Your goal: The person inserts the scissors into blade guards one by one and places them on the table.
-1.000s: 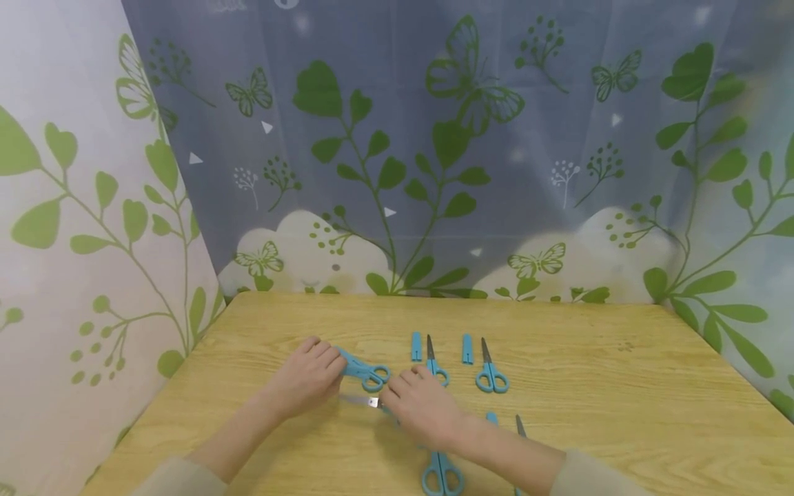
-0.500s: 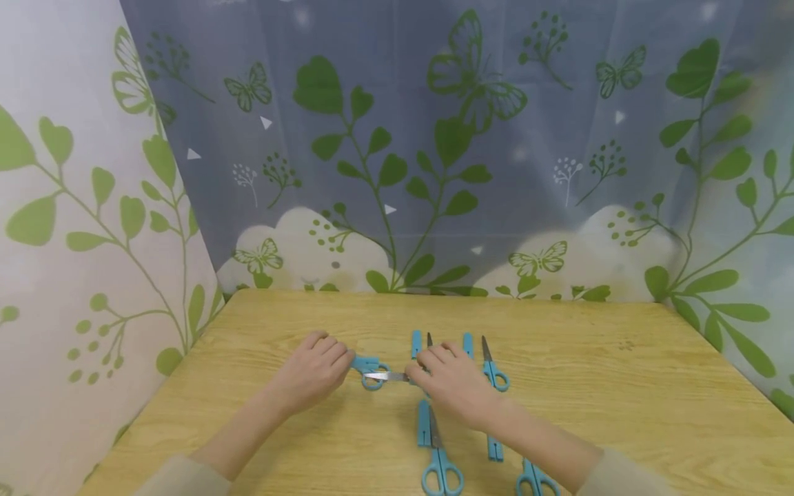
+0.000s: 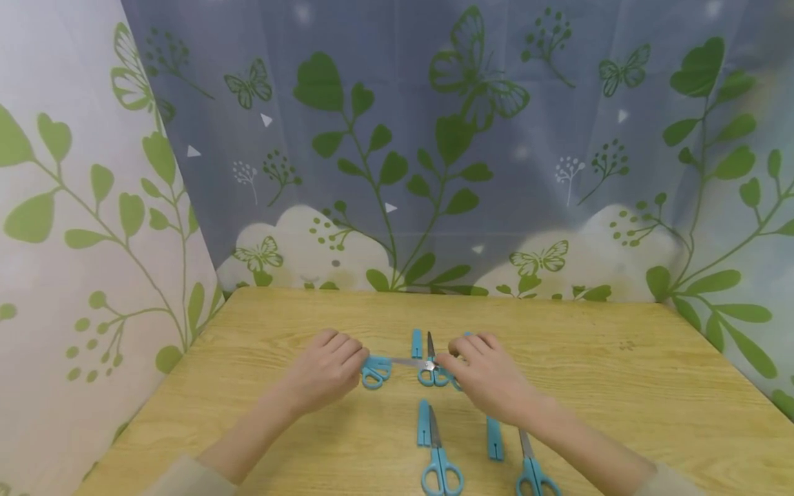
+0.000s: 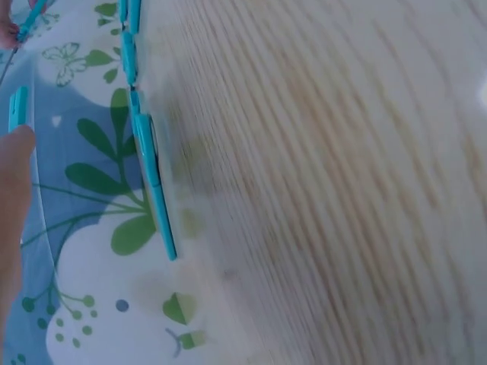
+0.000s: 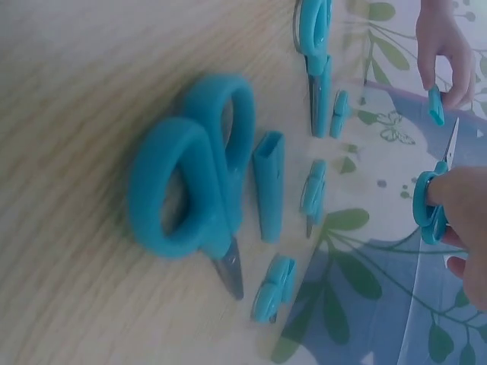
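In the head view my left hand (image 3: 329, 372) reaches in from the left. The right wrist view shows its thumb and fingers pinching a small blue blade cover (image 5: 435, 105). My right hand (image 3: 493, 379) grips blue-handled scissors (image 5: 428, 207), a finger through a handle loop. Their bare silver blade (image 3: 406, 362) points left toward the cover and is apart from it. Beside my left hand lie the blue handles of another pair of scissors (image 3: 374, 377) on the table; the rest of that pair is hidden behind the hand.
On the wooden table (image 3: 279, 313) lie several more blue scissors, such as one nearest pair (image 3: 442, 475) and another (image 3: 535, 475), each beside a loose blue cover (image 3: 494, 439). A patterned cloth (image 3: 372, 138) hangs behind the table's far edge.
My right hand has moved right and forward with the scissors, uncovering the scissors and covers nearer me. My left hand has shifted slightly right. The blade stays bare.
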Demonstrator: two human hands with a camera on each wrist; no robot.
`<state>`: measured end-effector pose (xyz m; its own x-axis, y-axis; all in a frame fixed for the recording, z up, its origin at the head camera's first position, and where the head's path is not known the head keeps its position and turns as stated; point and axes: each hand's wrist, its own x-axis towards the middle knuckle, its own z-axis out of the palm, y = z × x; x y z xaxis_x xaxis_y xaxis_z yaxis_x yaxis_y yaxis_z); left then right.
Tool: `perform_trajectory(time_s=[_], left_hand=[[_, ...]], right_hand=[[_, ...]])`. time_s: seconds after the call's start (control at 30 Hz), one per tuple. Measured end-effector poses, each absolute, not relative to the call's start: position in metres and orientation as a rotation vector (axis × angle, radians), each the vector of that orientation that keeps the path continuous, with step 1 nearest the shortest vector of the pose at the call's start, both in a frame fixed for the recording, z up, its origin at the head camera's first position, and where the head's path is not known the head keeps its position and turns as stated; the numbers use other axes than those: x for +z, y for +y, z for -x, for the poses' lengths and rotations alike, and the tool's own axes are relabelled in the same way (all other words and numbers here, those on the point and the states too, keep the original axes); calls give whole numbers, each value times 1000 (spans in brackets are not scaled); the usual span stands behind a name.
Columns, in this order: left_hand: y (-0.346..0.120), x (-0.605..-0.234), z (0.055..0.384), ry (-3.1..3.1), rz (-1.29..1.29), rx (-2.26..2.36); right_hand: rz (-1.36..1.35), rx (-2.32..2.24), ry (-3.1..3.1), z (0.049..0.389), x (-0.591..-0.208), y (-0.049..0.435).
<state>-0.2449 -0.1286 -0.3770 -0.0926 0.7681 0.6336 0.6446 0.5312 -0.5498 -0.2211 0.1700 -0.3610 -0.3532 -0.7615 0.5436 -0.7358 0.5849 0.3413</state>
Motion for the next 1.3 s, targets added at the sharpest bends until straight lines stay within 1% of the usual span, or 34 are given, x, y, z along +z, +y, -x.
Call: perform_trajectory(time_s=[0.47, 1.3], left_hand=[[-119, -371, 238, -1777, 1181, 114], [-116, -371, 239, -1739, 1203, 169]], right_hand=[[-1194, -45, -2121, 220, -362, 188], [-1211, -28, -2077, 220, -366, 184]])
